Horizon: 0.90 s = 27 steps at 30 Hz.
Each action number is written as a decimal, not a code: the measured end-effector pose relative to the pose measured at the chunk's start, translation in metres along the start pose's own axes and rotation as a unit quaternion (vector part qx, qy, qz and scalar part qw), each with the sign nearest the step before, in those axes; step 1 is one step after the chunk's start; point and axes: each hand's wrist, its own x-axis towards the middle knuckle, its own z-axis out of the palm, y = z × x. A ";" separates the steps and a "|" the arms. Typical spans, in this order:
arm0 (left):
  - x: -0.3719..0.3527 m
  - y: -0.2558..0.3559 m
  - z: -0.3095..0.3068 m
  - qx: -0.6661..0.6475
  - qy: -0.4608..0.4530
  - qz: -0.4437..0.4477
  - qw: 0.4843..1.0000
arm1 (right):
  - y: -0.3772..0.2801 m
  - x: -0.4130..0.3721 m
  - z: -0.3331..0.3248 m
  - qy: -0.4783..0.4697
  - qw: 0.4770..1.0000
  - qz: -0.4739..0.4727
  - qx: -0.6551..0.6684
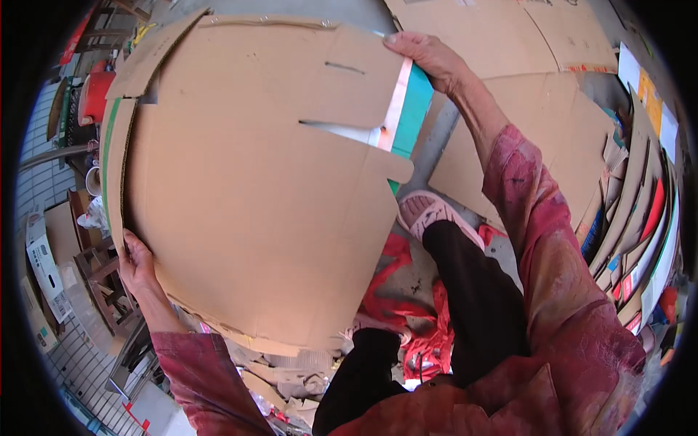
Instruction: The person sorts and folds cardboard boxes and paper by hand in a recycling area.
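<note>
A large flattened cardboard sheet (254,196) spans the space between my arms, tilted up in front of me. My left hand (138,265) grips its left edge low down, the thumb on the face and the other fingers hidden behind. My right hand (429,59) pinches the upper right corner, thumb on top. Two slits run in from the right side, and through the wider one a white and green printed layer (411,112) shows. A narrow folded flap with a green stripe (114,145) stands along the left edge.
More flat cardboard (523,138) lies on the floor at the right. A curved stack of cardboard (640,218) stands at the far right. Red plastic strips (436,327) lie around my slippered feet. At left are a red object (97,94), a wooden stool (105,280) and boxes (47,265).
</note>
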 end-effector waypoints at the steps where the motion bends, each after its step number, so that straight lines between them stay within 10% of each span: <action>1: 0.000 0.003 0.002 -0.013 0.000 -0.010 1.000 | 0.001 -0.002 -0.001 -0.030 0.999 0.005 0.012; 6: 0.000 0.013 0.012 -0.003 -0.005 -0.036 0.999 | 0.015 -0.083 0.016 0.012 0.950 0.042 0.309; 8: 0.000 0.014 0.013 0.007 -0.006 -0.041 0.999 | 0.059 -0.105 0.010 -0.180 0.886 0.100 0.415; 14: 0.000 0.020 0.025 -0.013 0.001 -0.047 0.999 | 0.042 -0.150 0.117 -0.127 0.960 0.212 0.131; 27: -0.002 0.016 0.015 -0.012 -0.018 -0.073 0.997 | 0.084 -0.115 0.128 -0.141 0.962 0.198 0.128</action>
